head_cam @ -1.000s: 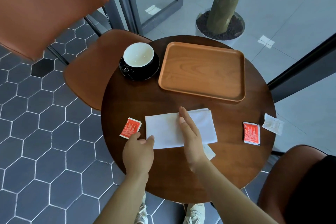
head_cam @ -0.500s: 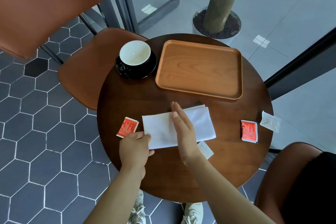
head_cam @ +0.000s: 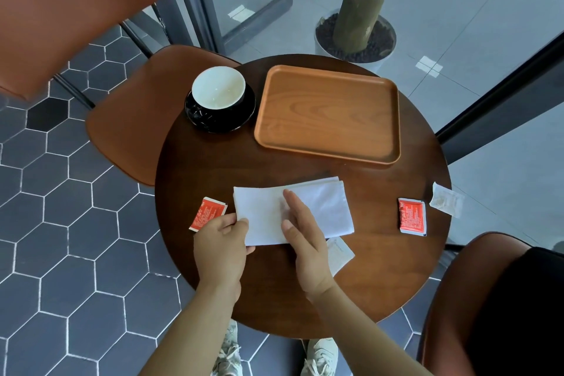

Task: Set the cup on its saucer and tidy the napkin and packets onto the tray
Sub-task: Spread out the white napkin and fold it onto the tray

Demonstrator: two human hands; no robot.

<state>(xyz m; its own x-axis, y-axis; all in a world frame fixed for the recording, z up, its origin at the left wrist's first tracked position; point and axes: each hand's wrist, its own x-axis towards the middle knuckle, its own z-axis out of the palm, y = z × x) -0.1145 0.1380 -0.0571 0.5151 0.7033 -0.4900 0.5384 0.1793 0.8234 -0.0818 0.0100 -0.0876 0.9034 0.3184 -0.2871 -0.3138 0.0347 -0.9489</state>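
Observation:
A white folded napkin (head_cam: 317, 207) lies in the middle of the round dark table (head_cam: 381, 268). My left hand (head_cam: 221, 243) pinches the napkin's near left corner. My right hand (head_cam: 305, 235) lies flat on the napkin, fingers straight. A white cup (head_cam: 218, 87) stands on a black saucer (head_cam: 219, 119) at the far left. The wooden tray (head_cam: 328, 114) beside it holds nothing. One red packet (head_cam: 207, 213) lies left of the napkin, another red packet (head_cam: 412, 216) at the right. A white packet (head_cam: 446, 200) sits at the right edge, and another white packet (head_cam: 340, 253) pokes out beside my right hand.
A brown chair seat (head_cam: 131, 119) stands left of the table, with a chair back (head_cam: 70, 9) above it. Another brown chair (head_cam: 476, 299) is at the lower right. A potted trunk (head_cam: 357, 27) stands behind glass beyond the table. My shoes (head_cam: 320, 354) show below.
My left hand has closed its fingers onto the napkin's near left corner. My right hand stays flat on the napkin.

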